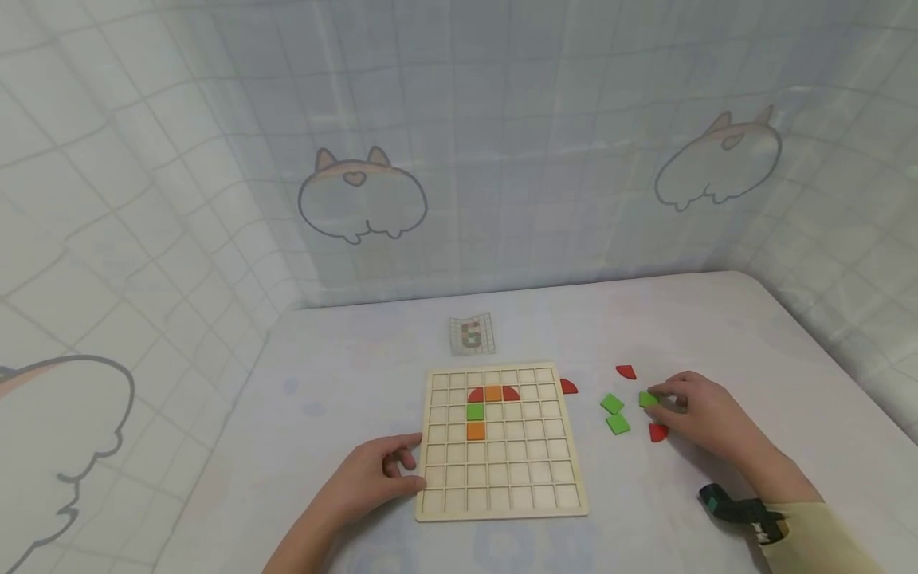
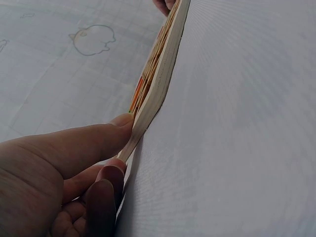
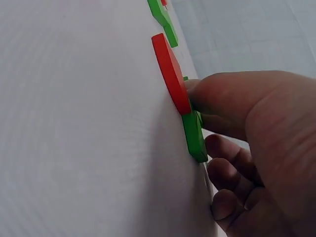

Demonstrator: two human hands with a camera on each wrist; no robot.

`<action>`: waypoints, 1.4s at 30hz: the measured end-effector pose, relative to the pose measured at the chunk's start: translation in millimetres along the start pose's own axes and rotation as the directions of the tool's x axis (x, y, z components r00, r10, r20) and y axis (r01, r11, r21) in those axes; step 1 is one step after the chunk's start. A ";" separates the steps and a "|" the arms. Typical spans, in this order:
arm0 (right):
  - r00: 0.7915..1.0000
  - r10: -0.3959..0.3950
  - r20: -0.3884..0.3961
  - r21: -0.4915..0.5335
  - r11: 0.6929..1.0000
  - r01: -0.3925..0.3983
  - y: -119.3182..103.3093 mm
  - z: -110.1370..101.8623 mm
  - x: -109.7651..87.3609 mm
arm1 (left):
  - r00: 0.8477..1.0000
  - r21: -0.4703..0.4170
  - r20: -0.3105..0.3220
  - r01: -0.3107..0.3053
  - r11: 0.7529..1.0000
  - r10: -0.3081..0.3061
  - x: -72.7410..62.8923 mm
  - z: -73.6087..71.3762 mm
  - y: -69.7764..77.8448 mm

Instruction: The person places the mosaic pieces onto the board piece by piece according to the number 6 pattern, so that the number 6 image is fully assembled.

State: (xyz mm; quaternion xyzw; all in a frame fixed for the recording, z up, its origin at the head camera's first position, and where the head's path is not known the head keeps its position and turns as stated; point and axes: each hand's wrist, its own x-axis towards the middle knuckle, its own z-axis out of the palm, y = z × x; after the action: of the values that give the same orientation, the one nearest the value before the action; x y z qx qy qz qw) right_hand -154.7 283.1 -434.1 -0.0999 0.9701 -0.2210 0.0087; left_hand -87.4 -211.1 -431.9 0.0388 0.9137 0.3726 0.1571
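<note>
Left hand (image 1: pixel 374 477): thumb and forefinger apart, touching left edge of board (image 1: pixel 500 477).
Right hand (image 1: pixel 703 414): pinches green tile (image 1: pixel 646 399); red piece (image 1: pixel 657 433) just beside.
Board: on table (image 1: pixel 323 383), between hands, five pieces (image 1: pixel 476 431) in cells.

Pale-wood rect. board (image 1: pixel 500 452) w/ grid pattern: orange sq. tile (image 1: pixel 493 394) at 12 o'clock btwn 2 red quarter-round tiles (image 1: pixel 476 395); green sq. tile (image 1: pixel 476 412) at 11, 2nd orange one (image 1: pixel 476 430) at 10. Off-board, 2–3 o'clock: 3 green sq. tiles (image 1: pixel 612 404), 3 red quarter-rounds (image 1: pixel 626 372). Approx. 12: sm. pale sheet (image 1: pixel 471 334) w/ grid, red/green motif. Beyond: whitish cloth-like wall (image 1: pixel 502 239) w/ grey grid, grey-outlined peach-topped cartoon animals (image 1: pixel 362 203).
</note>
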 end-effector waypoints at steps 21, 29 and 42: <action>0.999 -0.053 -0.011 0.098 0.994 0.054 -27.8 0.0 3.6 | 1.000 -0.031 0.002 -0.008 0.999 0.008 -2.4 -1.7 3.3; 0.969 -0.249 -0.012 0.135 0.959 0.248 -70.0 13.1 16.5 | 0.999 0.001 0.000 -0.047 0.999 0.047 -0.6 -0.9 -1.2; 0.890 -0.446 0.095 0.112 0.893 0.436 -137.1 42.1 40.1 | 1.000 -0.021 0.000 -0.018 1.000 0.018 -3.3 -1.1 4.1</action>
State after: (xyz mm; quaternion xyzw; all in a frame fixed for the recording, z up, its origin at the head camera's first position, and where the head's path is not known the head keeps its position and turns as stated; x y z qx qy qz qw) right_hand -165.4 136.3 -411.9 -0.3299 0.9092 -0.2530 0.0201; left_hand -84.8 -209.6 -427.4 0.0456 0.9093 0.3837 0.1544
